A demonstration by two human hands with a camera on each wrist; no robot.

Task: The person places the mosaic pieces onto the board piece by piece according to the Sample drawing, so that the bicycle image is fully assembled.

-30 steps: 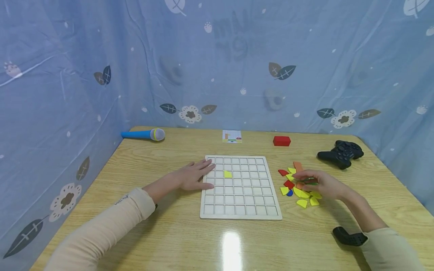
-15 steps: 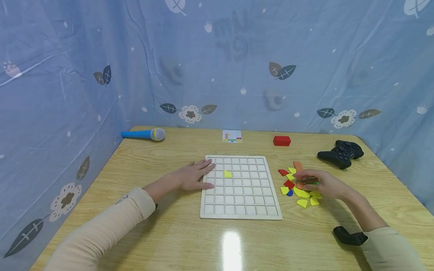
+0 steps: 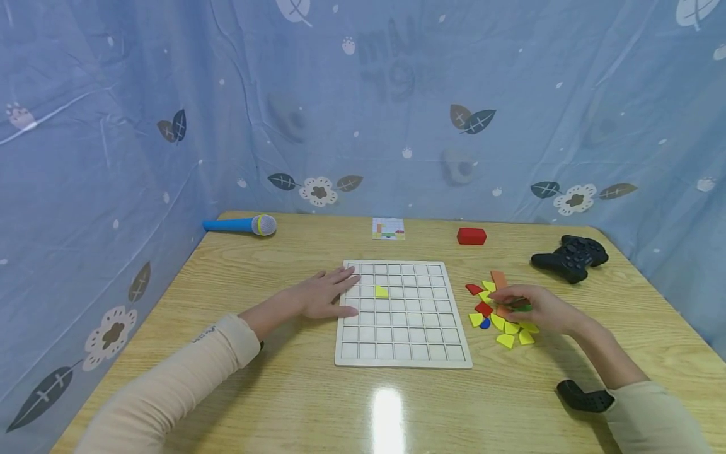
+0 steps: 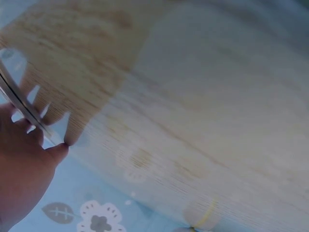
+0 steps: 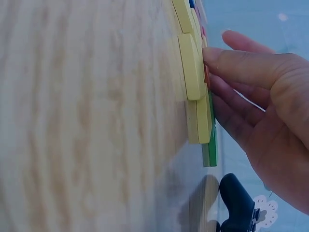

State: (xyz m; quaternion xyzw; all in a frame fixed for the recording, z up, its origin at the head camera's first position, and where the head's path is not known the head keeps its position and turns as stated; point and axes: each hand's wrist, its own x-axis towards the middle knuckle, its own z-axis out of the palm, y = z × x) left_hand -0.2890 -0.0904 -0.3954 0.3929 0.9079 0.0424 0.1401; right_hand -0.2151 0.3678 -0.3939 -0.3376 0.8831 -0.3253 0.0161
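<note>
A white grid board [image 3: 404, 318] lies mid-table, with one yellow quarter-circle piece [image 3: 382, 292] in a cell. My left hand [image 3: 329, 296] rests on the board's left edge, fingers spread; the left wrist view shows this hand [image 4: 29, 154] at the board's edge [image 4: 21, 104]. Right of the board my right hand [image 3: 541, 309] reaches over a loose pile of flat pieces, thumb and index apart. Around its fingertips are yellow pieces [image 3: 511, 328], a red piece [image 3: 484, 309], an orange strip [image 3: 498, 279] and a green piece [image 3: 523, 305]. In the right wrist view the thumb [image 5: 227, 59] is beside a yellow piece [image 5: 191, 67].
At the back stand a blue toy microphone [image 3: 238, 225], a small card with a coloured grid pattern [image 3: 388, 229] and a red block [image 3: 471, 236]. A black game controller [image 3: 570, 258] lies back right, beyond the pile. Blue patterned cloth [image 3: 363, 113] hangs behind the table.
Yellow pieces under my right thumb have shifted slightly apart. The right fingers have moved only a little; the left hand and the board have stayed put.
</note>
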